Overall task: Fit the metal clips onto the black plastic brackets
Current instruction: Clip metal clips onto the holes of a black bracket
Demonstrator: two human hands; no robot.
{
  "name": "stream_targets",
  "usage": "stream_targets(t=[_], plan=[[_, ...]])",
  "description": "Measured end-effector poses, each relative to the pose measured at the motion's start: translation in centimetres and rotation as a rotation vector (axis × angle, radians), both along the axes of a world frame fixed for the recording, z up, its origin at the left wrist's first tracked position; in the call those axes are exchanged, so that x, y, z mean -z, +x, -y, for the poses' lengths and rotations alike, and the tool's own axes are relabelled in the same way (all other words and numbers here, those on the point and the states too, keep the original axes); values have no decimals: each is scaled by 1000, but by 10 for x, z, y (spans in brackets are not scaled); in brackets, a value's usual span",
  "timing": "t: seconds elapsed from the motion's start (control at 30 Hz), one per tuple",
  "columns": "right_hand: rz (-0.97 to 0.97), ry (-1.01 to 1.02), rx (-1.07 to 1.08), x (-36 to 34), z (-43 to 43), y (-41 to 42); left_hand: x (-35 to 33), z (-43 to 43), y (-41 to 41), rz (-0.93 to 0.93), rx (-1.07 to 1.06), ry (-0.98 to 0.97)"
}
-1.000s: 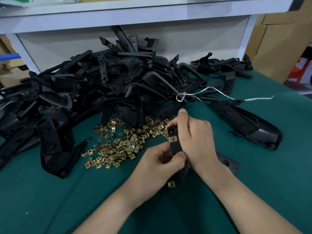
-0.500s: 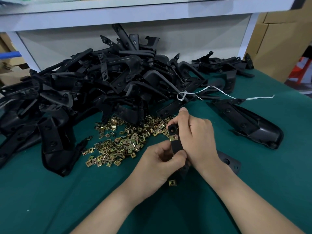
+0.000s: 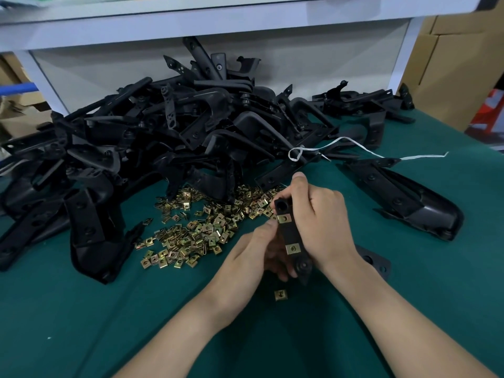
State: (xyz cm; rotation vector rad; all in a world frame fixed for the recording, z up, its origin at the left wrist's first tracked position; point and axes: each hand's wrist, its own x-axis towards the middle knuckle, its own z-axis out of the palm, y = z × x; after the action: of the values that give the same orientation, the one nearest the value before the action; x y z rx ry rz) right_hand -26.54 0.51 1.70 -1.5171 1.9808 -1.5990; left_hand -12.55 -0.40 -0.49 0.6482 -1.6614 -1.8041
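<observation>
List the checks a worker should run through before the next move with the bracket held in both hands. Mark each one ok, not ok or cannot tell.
1. Bracket secured: the left hand and the right hand both grip it. Ok.
2. Lower clip on the bracket, with the hole showing through it. Ok.
3. Upper clip pushed fully home: the left thumb is right beside it. Cannot tell.
4. Whether the bracket's two end holes need clips: both are bare. Cannot tell.
5. Spare clips at hand: the clip pile and a loose clip lie close by. Ok.
6. White string apart from the hands. Ok.
</observation>
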Motion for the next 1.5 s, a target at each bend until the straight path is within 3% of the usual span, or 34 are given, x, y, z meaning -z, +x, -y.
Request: stream_targets(t=[0.53, 1.5], plan=[[8, -6, 2, -1, -1, -1, -6, -1, 6, 30, 104, -44], [43, -48, 36, -4, -1, -3, 7, -9, 0, 24, 75, -166]])
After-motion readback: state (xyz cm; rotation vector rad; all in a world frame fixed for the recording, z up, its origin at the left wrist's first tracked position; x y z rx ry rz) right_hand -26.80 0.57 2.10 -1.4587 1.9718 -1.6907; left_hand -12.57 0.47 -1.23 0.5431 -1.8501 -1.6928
